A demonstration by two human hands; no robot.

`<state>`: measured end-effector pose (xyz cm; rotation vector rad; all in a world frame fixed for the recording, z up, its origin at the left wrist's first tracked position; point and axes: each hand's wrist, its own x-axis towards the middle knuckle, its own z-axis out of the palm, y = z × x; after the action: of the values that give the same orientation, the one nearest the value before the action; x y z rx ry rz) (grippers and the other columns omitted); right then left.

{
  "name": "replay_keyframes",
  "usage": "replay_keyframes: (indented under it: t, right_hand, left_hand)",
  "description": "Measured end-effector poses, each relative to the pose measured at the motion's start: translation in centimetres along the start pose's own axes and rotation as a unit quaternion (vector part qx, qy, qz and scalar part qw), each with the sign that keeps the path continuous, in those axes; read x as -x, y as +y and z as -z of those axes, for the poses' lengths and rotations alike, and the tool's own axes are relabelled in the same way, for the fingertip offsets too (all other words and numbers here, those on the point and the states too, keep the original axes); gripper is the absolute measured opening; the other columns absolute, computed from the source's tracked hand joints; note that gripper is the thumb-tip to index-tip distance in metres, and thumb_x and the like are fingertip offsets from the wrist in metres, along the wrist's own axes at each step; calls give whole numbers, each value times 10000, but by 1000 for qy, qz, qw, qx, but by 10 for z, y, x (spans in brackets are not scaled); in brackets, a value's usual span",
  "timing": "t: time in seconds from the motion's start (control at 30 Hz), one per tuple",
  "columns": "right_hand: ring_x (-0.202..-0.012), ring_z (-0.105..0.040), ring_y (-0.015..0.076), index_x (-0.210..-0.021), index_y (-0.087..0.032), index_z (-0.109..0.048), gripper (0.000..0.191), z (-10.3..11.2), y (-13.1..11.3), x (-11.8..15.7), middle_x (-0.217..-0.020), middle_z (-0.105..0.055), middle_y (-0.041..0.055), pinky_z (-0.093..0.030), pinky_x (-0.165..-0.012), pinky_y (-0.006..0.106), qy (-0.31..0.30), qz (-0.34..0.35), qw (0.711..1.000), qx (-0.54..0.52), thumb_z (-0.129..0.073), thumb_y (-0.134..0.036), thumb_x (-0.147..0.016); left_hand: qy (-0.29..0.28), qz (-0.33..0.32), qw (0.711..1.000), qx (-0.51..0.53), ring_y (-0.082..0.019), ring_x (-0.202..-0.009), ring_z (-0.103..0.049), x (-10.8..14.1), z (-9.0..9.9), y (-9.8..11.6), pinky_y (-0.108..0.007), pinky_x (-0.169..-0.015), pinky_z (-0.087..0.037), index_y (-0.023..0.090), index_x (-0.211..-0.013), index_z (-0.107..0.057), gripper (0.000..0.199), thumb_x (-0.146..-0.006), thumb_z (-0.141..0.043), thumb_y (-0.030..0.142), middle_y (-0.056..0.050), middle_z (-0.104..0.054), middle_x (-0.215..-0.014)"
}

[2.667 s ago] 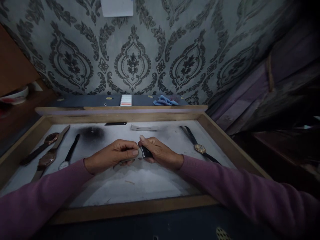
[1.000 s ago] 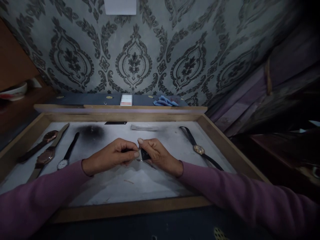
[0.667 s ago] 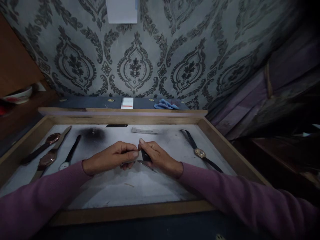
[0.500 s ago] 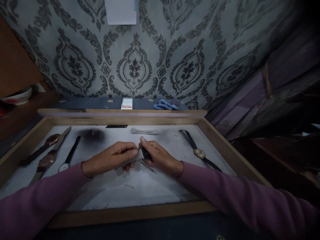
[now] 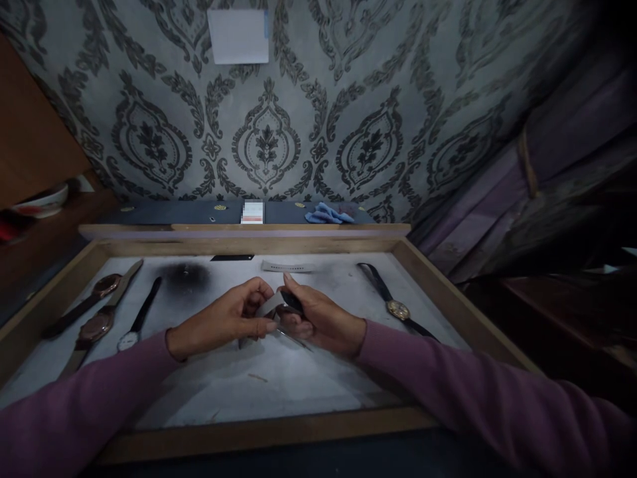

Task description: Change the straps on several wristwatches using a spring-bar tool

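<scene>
Over the middle of a shallow wooden tray (image 5: 279, 419), my two hands meet. My left hand (image 5: 233, 317) pinches a light grey strap (image 5: 270, 304) between thumb and fingers. Closed round a dark watch-like piece (image 5: 291, 303) is my right hand (image 5: 328, 318), its thumb on top; a thin metal tool (image 5: 297, 340) sticks out below its fingers. The strap reaches the dark piece, but whether they are joined cannot be made out. Behind the hands lies another pale strap (image 5: 288, 267).
Three watches lie at the tray's left, one a white-dialled watch (image 5: 128, 340); a gold-cased watch (image 5: 398, 309) lies at right. A black strip (image 5: 231, 257) is near the back edge. Beyond sit a blue cloth (image 5: 328, 214) and a small card (image 5: 253, 212).
My left fingers have lifted and opened up a little, showing more of the grey strap. My right thumb has shifted slightly, and the dark piece is tilted differently. The view has tipped slightly upward.
</scene>
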<state>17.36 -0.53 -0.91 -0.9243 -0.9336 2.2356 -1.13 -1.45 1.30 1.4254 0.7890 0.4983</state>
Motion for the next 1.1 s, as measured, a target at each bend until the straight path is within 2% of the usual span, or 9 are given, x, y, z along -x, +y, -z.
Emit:
replay_keyframes:
  t: [0.13, 0.23, 0.33, 0.43, 0.6, 0.77, 0.87, 0.97, 1.1]
  right_hand:
    - [-342, -210, 24, -699, -190, -423, 485, -2, -3, 1, -448, -404, -87, -96, -354, 162, -23, -13, 999, -32, -495, -639, -870]
    - [-380, -239, 13, -726, -171, -469, 463, -4, -4, 4, -500, -411, -90, -124, -378, 154, -37, 7, 999, -36, -656, -590, -784]
    - [-419, -257, 5, -789, -149, -527, 407, -6, -3, 5, -555, -402, -90, -127, -399, 151, -49, 23, 998, -26, -784, -454, -710]
    - [-440, -298, 18, -865, -147, -561, 335, -6, -1, 6, -598, -434, -72, -145, -401, 162, -46, 31, 998, -10, -771, -377, -740]
    - [-485, -383, 38, -866, -166, -545, 327, -6, 1, 5, -659, -505, -44, -191, -404, 166, -23, 41, 999, 4, -747, -401, -762]
    - [-486, -370, 31, -855, -164, -532, 343, -6, -1, 6, -669, -493, -46, -177, -406, 166, -32, 37, 999, -5, -745, -415, -763]
    - [-492, -360, 29, -892, -152, -553, 344, -8, -2, 8, -678, -483, -45, -186, -413, 167, -42, 35, 999, -1, -772, -366, -736]
    - [-507, -381, 39, -854, -151, -552, 313, -11, -3, 9, -677, -483, -40, -205, -420, 171, -42, 32, 999, -1, -775, -320, -714]
    - [-547, -432, 66, -799, -156, -545, 281, -11, -1, 8, -676, -513, -23, -275, -454, 183, -47, 33, 998, -9, -747, -330, -711]
  left_hand:
    - [15, -15, 1000, 11, -84, -636, -453, -2, 0, -5, -219, -576, -371, 206, -966, -426, 334, -782, -685, 311, 48, -496, -757]
    - [30, -40, 999, 17, -86, -625, -473, -4, 1, -11, -218, -565, -374, 208, -984, -429, 331, -803, -670, 344, 37, -533, -768]
    - [51, -54, 997, 9, -85, -601, -471, -7, 1, -15, -208, -532, -348, 204, -983, -455, 326, -800, -677, 356, 38, -547, -738]
    - [62, -51, 997, 12, -84, -590, -459, -7, 2, -13, -214, -538, -339, 202, -969, -463, 331, -789, -689, 366, 38, -562, -719]
    - [60, -47, 997, 19, -108, -657, -494, -6, 3, -10, -239, -586, -376, 204, -978, -458, 352, -778, -690, 377, 16, -579, -778]
    - [56, -54, 997, 9, -129, -742, -520, -6, 3, -9, -249, -616, -380, 208, -1030, -450, 344, -789, -666, 326, 3, -579, -851]
    - [62, -62, 996, -11, -146, -801, -544, -5, 3, -6, -270, -677, -394, 199, -1045, -469, 336, -791, -662, 304, -9, -594, -881]
    - [65, -68, 995, -21, -170, -863, -567, -4, 3, -3, -296, -749, -419, 192, -1047, -497, 329, -789, -667, 303, -20, -604, -906]
    - [56, -64, 996, -15, -169, -840, -577, -3, 3, -1, -319, -773, -439, 196, -1064, -506, 333, -793, -665, 307, -21, -596, -920]
